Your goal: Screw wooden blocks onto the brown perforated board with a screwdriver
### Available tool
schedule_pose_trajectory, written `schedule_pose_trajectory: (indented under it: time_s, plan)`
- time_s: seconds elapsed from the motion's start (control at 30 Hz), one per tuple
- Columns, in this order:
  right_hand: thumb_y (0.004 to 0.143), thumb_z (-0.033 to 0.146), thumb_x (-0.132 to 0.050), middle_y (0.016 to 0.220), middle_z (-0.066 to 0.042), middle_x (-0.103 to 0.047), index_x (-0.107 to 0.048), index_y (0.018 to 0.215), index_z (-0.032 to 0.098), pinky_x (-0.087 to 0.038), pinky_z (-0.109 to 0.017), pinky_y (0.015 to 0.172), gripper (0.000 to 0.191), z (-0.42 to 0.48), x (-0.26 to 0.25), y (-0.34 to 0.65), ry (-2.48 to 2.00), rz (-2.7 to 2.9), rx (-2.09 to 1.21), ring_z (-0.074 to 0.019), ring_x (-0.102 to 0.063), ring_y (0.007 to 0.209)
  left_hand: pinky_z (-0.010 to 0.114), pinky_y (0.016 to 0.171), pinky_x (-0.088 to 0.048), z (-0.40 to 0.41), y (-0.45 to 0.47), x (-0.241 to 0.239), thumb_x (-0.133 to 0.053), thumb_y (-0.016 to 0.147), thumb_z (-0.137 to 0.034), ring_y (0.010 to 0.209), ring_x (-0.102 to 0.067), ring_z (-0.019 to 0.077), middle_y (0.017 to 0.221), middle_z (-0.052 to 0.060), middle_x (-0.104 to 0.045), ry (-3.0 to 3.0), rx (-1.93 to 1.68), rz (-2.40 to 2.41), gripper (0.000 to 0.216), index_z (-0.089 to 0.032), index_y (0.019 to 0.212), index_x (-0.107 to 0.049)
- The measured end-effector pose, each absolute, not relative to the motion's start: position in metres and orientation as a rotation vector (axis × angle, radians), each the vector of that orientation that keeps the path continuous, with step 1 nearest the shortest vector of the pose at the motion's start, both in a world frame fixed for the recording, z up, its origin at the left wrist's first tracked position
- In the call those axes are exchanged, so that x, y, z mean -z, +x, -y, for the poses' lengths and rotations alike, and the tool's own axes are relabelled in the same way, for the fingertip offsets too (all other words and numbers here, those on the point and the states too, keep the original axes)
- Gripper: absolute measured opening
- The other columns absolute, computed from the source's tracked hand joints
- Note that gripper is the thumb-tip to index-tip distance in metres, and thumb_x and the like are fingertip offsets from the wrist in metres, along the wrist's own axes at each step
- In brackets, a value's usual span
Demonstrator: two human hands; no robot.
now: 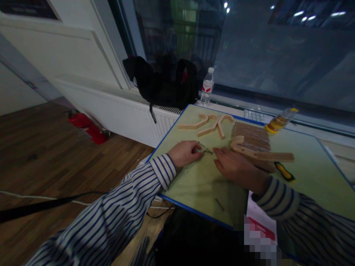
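The metal part (206, 151), lying between the two sets of fingertips, is small, dark and blurred, and only thin bent wire can be resolved. The left hand (184, 153) is curled almost closed with its fingertips at the part's end, but whether they pinch it cannot be told. The right hand (235, 168) lies on the mat (194, 184), fingers extended and holding nothing, tips just beside the part, with wooden pieces (263, 155) just beyond them.

The wood pieces (210, 125) mid-frame look pale, smooth, unvarnished; the thin metal part (206, 151) is dull; the tabletop (199, 181) matt green; the upper-centre bottle (207, 87) clear plastic.
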State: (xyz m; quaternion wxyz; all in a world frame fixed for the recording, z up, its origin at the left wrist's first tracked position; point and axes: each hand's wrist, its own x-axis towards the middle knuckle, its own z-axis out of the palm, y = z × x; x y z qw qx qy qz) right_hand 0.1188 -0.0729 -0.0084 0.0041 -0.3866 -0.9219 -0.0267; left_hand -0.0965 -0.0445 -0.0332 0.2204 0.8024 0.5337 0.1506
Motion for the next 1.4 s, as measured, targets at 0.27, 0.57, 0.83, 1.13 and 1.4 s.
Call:
schedule_pose_trajectory:
  time_s: [0.27, 0.57, 0.83, 1.13, 1.4]
  plan:
    - [0.092, 0.032, -0.058, 0.116, -0.008, -0.061, -0.058, 0.118, 0.016, -0.054, -0.042, 0.081, 0.030, 0.068, 0.018, 0.117, -1.237, 2.895, 0.061, -0.0208, -0.063, 0.097, 0.025, 0.059, -0.038, 0.041, -0.094, 0.029, -0.056, 0.084, -0.037, 0.068, -0.060, 0.0161, 0.078, 0.004, -0.070, 2.222, -0.370, -1.455, 0.030, -0.016, 0.101, -0.067]
    - [0.085, 0.037, -0.062, 0.075, 0.001, -0.067, -0.061, 0.085, 0.020, -0.046, -0.028, 0.059, 0.017, 0.098, -0.015, 0.130, -1.075, 3.091, -0.304, -0.0158, -0.064, 0.066, 0.025, 0.058, -0.037, 0.039, -0.093, 0.028, -0.057, 0.084, -0.038, 0.067, -0.060, 0.0158, 0.079, 0.003, -0.069, 2.239, -0.361, -1.405, 0.032, -0.016, 0.105, -0.066]
    - [0.084, 0.052, -0.056, 0.077, -0.002, -0.072, -0.062, 0.079, 0.025, -0.039, -0.029, 0.054, 0.028, 0.119, -0.015, 0.129, -1.015, 3.127, -0.430, -0.0181, -0.066, 0.066, 0.026, 0.059, -0.036, 0.034, -0.088, 0.028, -0.058, 0.083, -0.040, 0.068, -0.060, 0.0164, 0.078, 0.003, -0.069, 2.250, -0.342, -1.399, 0.033, -0.016, 0.103, -0.067]
    - [0.088, 0.039, -0.049, 0.077, -0.011, -0.073, -0.066, 0.081, 0.016, -0.037, -0.030, 0.056, 0.030, 0.132, -0.003, 0.098, -1.048, 3.133, -0.340, -0.0217, -0.067, 0.065, 0.026, 0.059, -0.037, 0.036, -0.089, 0.027, -0.058, 0.083, -0.037, 0.067, -0.060, 0.0161, 0.077, 0.003, -0.069, 2.252, -0.341, -1.402, 0.032, -0.016, 0.105, -0.066]
    - [0.085, 0.020, -0.049, 0.077, -0.008, -0.072, -0.066, 0.082, 0.016, -0.038, -0.028, 0.056, 0.018, 0.126, -0.007, 0.100, -1.077, 3.153, -0.303, -0.0177, -0.066, 0.065, 0.024, 0.060, -0.038, 0.035, -0.090, 0.028, -0.058, 0.081, -0.034, 0.068, -0.059, 0.0151, 0.078, 0.003, -0.070, 2.254, -0.347, -1.389, 0.028, -0.017, 0.101, -0.068]
